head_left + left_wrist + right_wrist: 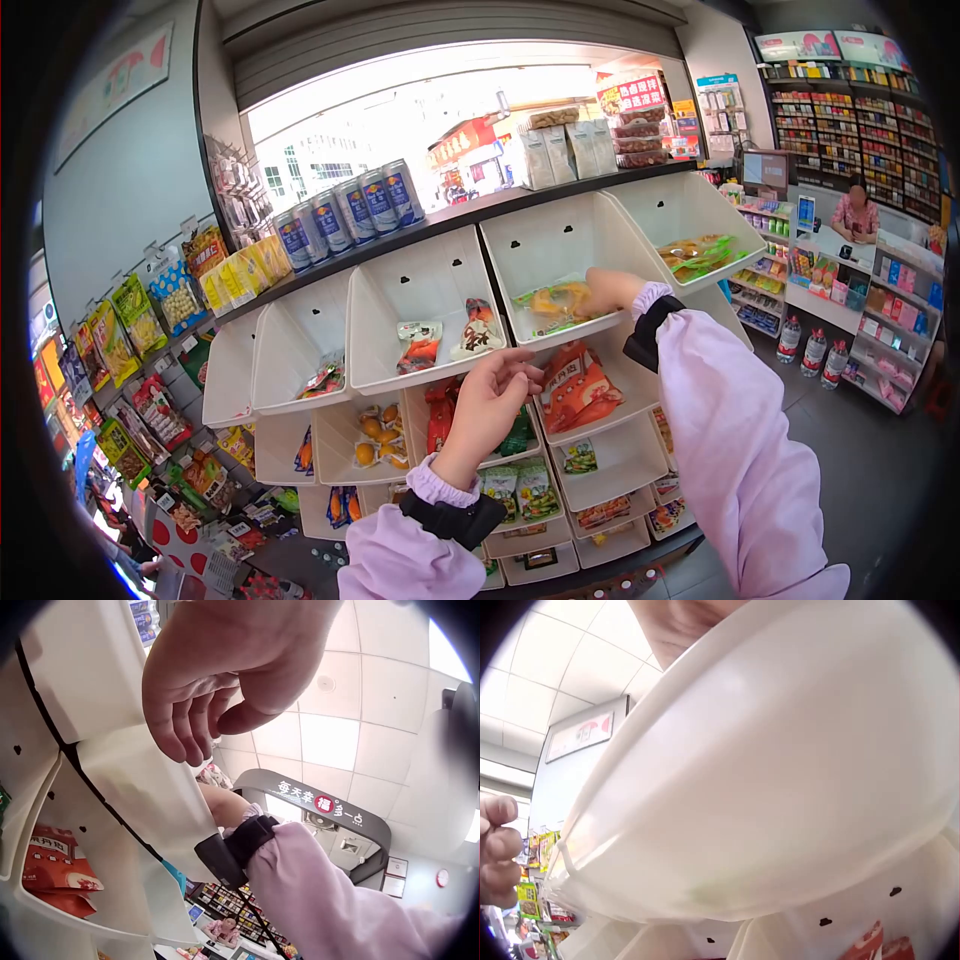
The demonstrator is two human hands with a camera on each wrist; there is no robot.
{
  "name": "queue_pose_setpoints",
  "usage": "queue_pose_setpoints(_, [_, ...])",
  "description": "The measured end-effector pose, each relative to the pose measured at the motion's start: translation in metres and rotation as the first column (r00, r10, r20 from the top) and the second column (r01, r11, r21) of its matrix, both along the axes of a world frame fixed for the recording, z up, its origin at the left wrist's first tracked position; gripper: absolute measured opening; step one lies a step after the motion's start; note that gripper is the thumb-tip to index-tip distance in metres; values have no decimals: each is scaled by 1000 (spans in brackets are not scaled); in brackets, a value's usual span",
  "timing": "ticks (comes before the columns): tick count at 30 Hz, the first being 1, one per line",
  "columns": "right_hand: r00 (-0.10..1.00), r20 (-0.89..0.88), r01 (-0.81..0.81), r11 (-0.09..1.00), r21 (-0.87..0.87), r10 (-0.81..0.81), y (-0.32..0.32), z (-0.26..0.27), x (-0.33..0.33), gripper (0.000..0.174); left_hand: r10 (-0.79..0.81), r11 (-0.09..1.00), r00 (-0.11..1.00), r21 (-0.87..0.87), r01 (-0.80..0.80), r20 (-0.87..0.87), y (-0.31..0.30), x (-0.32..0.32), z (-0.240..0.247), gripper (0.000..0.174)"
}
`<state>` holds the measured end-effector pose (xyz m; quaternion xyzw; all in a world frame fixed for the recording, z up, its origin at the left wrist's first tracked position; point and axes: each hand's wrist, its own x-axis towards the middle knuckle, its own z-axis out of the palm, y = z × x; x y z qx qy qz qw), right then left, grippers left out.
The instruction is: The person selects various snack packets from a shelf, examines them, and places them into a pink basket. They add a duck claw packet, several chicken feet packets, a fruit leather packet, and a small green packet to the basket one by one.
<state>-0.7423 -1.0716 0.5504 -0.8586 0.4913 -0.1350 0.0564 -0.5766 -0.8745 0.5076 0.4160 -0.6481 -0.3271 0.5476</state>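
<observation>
In the head view my right hand reaches over the front rim of a white bin in the top row. Its fingertips are at a clear packet of yellow-orange snacks inside; I cannot tell whether they pinch it. The bin's wall hides most of that hand in the right wrist view. My left hand hovers in front of the bins with loosely curled fingers, holding nothing, as the left wrist view also shows. Near it, a red-orange bag lies in a lower bin.
Neighbouring top bins hold a red-and-white packet, a brown-and-white packet and green-edged packets. Blue cans line the ledge above. Hanging snack bags are at left; a person sits behind a counter at right.
</observation>
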Motion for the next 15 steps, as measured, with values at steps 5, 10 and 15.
queue_pose_setpoints(5, [877,480,1,1000,28,-14,-10,0,-9,46,5,1000,1000,16,-5,21,1,-5,0,28])
queue_pose_setpoints(10, [508,858,-147,973,177,-79,10,23,-29,39,-38,999,999,24,37,8,-2,-13,-5,27])
queue_pose_setpoints(15, [317,944,-281,960,0,93,72,45,-43,31,-151,969,935,139,204,-319,1,-31,5,35])
